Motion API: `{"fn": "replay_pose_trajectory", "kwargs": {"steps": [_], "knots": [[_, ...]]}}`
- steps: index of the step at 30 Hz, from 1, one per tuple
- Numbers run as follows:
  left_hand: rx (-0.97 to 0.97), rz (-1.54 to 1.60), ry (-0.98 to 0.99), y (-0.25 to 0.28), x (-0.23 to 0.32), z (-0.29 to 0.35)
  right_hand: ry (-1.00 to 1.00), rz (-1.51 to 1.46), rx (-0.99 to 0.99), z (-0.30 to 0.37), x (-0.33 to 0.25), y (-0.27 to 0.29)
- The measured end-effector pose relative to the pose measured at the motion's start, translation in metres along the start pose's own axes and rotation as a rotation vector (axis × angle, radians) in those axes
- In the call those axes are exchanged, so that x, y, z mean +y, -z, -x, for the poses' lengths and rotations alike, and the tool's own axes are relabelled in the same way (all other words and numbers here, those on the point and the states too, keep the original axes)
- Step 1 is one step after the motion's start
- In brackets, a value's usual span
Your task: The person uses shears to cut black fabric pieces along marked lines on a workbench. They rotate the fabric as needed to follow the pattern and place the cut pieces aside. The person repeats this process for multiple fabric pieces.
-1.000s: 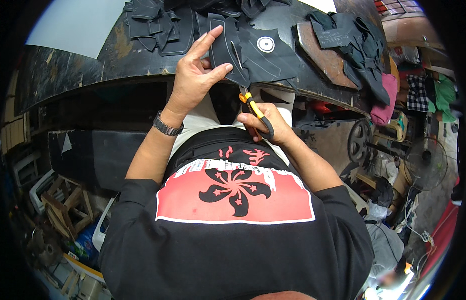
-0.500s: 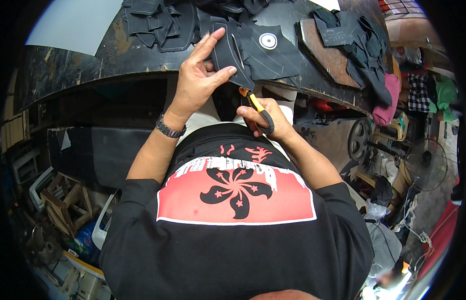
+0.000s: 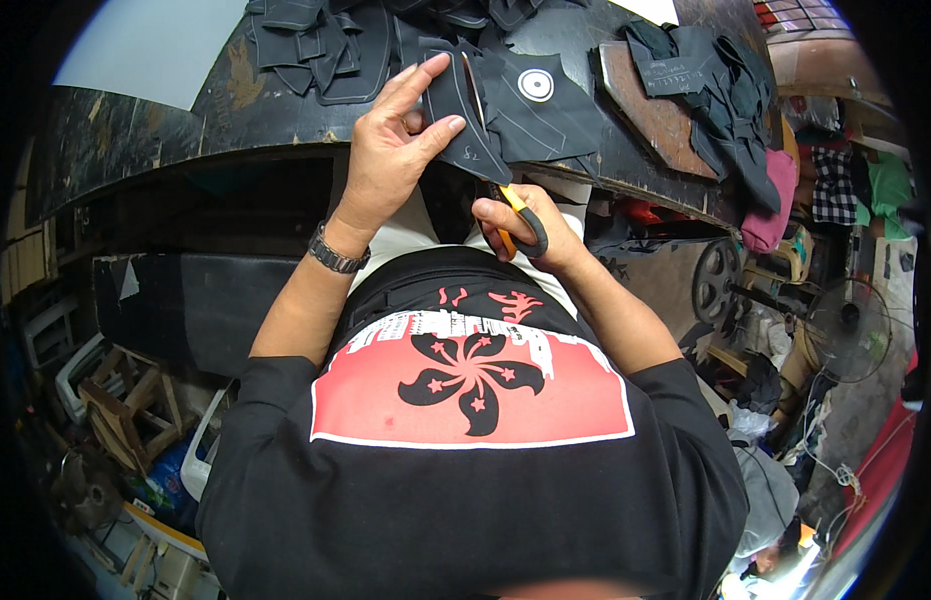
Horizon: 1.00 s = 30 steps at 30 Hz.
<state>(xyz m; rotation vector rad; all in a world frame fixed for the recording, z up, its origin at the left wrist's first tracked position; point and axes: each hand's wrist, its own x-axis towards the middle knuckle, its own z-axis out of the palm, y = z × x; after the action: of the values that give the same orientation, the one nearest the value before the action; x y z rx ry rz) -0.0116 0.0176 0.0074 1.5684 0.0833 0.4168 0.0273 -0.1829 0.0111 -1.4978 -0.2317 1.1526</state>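
My left hand [image 3: 394, 150] holds a black fabric piece [image 3: 454, 95] with pale outlines drawn on it. Its index finger and thumb lie on the top face, and the other fingers are partly hidden. In my right hand [image 3: 536, 225] are scissors [image 3: 516, 200] with yellow and black handles. They point away from me along the right edge of the piece, and a thin strip of blade shows between it and the black fabric [image 3: 541, 115] to its right. A white disc with a dark centre [image 3: 535, 85] rests on that fabric.
More black cut pieces [image 3: 326, 55] are heaped at the back of the dark table [image 3: 176, 145]. To the right lie a brown board [image 3: 651, 115] and bunched black cloth [image 3: 721, 95]. The table's worn front edge runs just below my hands. A standing fan [image 3: 851, 330] is at far right.
My left thumb has shifted slightly left, baring a pale mark on the fabric piece. My right hand has moved a little up and left with the scissors, and more blade shows.
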Motion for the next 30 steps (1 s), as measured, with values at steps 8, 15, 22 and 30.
{"fn": "replay_pose_trajectory", "kwargs": {"steps": [8, 15, 22, 30], "knots": [[0.017, 0.02, 0.013, -0.002, -0.008, 0.002, -0.035, 0.06, 0.033, 0.002, 0.006, -0.003], [0.057, 0.073, -0.012, -0.01, -0.006, 0.008, 0.011, -0.087, 0.037, -0.011, 0.0, -0.001], [0.084, 0.089, -0.008, -0.012, -0.008, 0.011, -0.013, 0.128, 0.075, -0.001, 0.001, -0.007], [0.027, 0.048, 0.005, -0.013, -0.006, 0.013, 0.031, 0.042, 0.03, -0.011, -0.006, 0.001]]}}
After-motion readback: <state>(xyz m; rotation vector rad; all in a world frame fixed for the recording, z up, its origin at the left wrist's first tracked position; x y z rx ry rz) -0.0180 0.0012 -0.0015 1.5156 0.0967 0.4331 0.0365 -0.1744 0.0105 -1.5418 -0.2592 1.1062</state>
